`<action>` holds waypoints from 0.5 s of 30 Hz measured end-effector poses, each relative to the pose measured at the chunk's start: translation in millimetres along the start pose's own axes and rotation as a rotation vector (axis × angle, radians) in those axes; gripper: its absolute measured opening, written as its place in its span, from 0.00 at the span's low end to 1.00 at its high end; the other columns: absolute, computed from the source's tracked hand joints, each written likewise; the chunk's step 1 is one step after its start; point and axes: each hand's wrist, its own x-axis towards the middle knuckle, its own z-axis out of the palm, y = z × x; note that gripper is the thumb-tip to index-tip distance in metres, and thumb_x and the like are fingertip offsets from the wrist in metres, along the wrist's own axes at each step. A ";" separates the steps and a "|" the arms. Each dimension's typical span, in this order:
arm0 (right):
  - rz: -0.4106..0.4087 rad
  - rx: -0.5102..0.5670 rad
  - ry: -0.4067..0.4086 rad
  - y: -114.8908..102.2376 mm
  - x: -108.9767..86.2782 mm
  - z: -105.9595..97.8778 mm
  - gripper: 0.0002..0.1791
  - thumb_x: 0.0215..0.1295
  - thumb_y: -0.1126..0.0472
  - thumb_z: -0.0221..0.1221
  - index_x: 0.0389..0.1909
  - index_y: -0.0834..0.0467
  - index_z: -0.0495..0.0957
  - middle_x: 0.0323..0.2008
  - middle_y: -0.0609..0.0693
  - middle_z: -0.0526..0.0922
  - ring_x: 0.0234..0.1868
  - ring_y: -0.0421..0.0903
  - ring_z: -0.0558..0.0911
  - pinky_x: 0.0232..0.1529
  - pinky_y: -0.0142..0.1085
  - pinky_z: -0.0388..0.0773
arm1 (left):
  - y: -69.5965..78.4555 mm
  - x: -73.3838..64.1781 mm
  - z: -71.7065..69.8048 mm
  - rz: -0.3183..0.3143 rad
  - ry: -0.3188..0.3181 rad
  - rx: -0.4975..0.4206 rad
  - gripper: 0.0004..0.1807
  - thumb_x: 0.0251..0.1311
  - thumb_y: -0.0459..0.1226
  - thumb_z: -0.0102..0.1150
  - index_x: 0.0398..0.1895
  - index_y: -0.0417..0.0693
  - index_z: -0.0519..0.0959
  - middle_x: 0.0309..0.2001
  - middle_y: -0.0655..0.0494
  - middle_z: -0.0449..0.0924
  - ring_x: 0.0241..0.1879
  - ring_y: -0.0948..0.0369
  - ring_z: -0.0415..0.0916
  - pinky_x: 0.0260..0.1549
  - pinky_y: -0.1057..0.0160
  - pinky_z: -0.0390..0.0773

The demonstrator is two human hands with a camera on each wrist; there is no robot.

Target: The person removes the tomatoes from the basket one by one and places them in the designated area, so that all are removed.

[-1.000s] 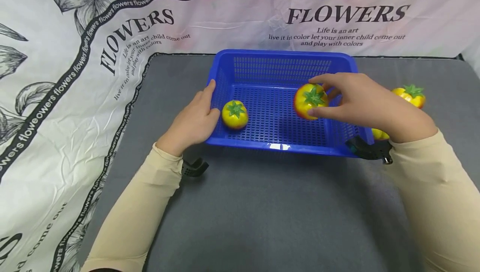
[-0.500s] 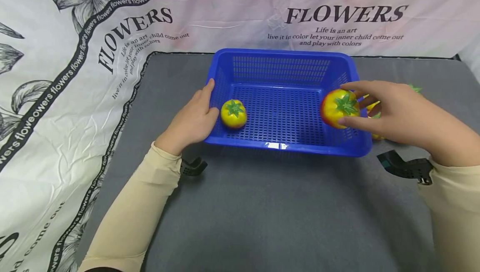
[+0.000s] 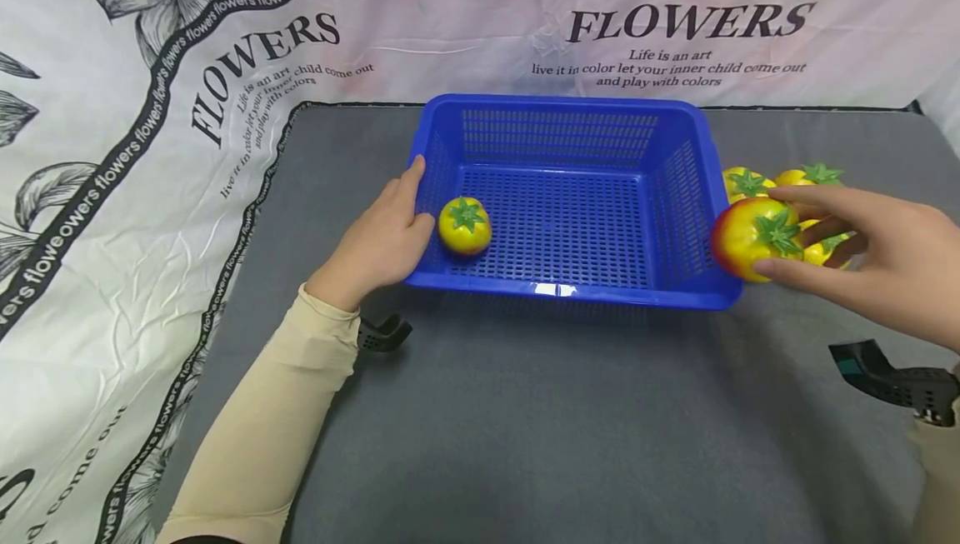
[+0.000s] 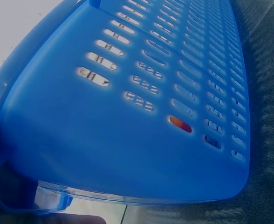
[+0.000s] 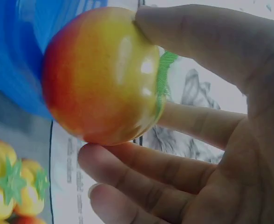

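Note:
My right hand holds a yellow-and-red tomato between thumb and fingertips, its green star-shaped calyx turned toward the palm. In the head view the tomato overlaps the right rim of the blue plastic basket. The right wrist view shows the thumb on one side of this tomato and fingers on the other. At the basket's left end my left hand grips the rim. Inside, near that end, sits a smaller yellow tomato. The slotted basket wall fills most of the left wrist view.
Several more yellow tomatoes cluster on the grey tabletop right of the basket, partly behind the right hand. A white cloth with flower prints and lettering borders the table at the back and left.
My right hand has carried the tomato rightward and nearer, from over the basket floor to its right rim. The left hand stays on the basket, and the small tomato inside has not moved.

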 end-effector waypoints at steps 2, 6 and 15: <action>0.030 0.022 0.011 9.7 -6.7 3.4 0.40 0.65 0.57 0.73 0.74 0.66 0.69 0.54 0.74 0.77 0.46 0.64 0.81 0.39 0.24 0.75 | -0.2 -0.2 0.0 0.001 0.002 -0.001 0.41 0.76 0.43 0.40 0.87 0.51 0.38 0.83 0.42 0.52 0.80 0.48 0.56 0.75 0.42 0.60; 0.056 0.085 0.048 25.3 -18.0 9.0 0.37 0.69 0.63 0.69 0.74 0.71 0.66 0.54 0.79 0.74 0.46 0.68 0.78 0.34 0.11 0.58 | -0.9 -0.6 0.3 0.006 0.008 0.001 0.41 0.76 0.43 0.40 0.87 0.50 0.39 0.83 0.41 0.52 0.80 0.48 0.55 0.76 0.43 0.60; 0.107 0.046 -0.010 51.6 -31.9 28.9 0.40 0.67 0.59 0.71 0.72 0.72 0.65 0.53 0.81 0.74 0.44 0.73 0.77 0.32 0.23 0.71 | -2.2 -0.6 0.2 0.007 0.009 -0.006 0.41 0.76 0.43 0.39 0.87 0.52 0.38 0.84 0.43 0.50 0.81 0.49 0.53 0.77 0.44 0.58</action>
